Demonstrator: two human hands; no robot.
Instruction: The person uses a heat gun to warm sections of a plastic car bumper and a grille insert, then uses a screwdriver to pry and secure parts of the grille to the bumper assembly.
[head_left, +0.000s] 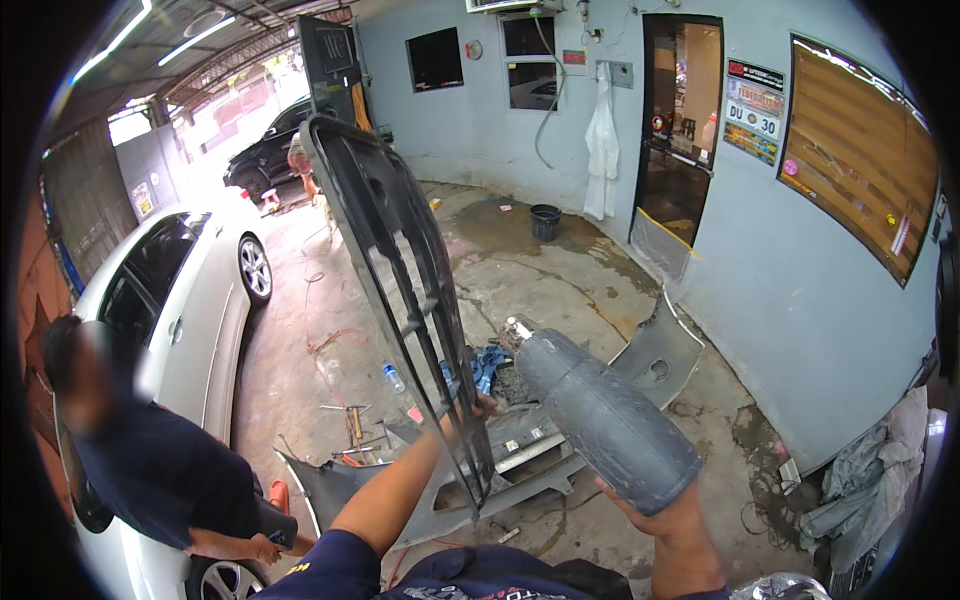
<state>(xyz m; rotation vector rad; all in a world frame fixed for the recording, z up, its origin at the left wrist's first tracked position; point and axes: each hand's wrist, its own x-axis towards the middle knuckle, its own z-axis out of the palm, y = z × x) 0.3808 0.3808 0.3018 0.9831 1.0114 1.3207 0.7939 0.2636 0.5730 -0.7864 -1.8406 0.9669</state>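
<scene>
In front of me stands a long black car grille, upright and tilted, with open slots between its bars. My left hand reaches behind its lower part and grips it there; the bars hide some of the fingers. To the right, my right hand supports the near, rounded end of a large dark grey cylinder. This cylinder slants away from me, its pale metal-looking fitting at the far end beside the grille. Beneath both, a grey car bumper lies on the concrete floor.
At left, a person in a dark shirt stands by a white car. Hand tools, a plastic bottle and blue cloth lie on the floor. A black bucket stands near the wall; grey sheeting is heaped at right.
</scene>
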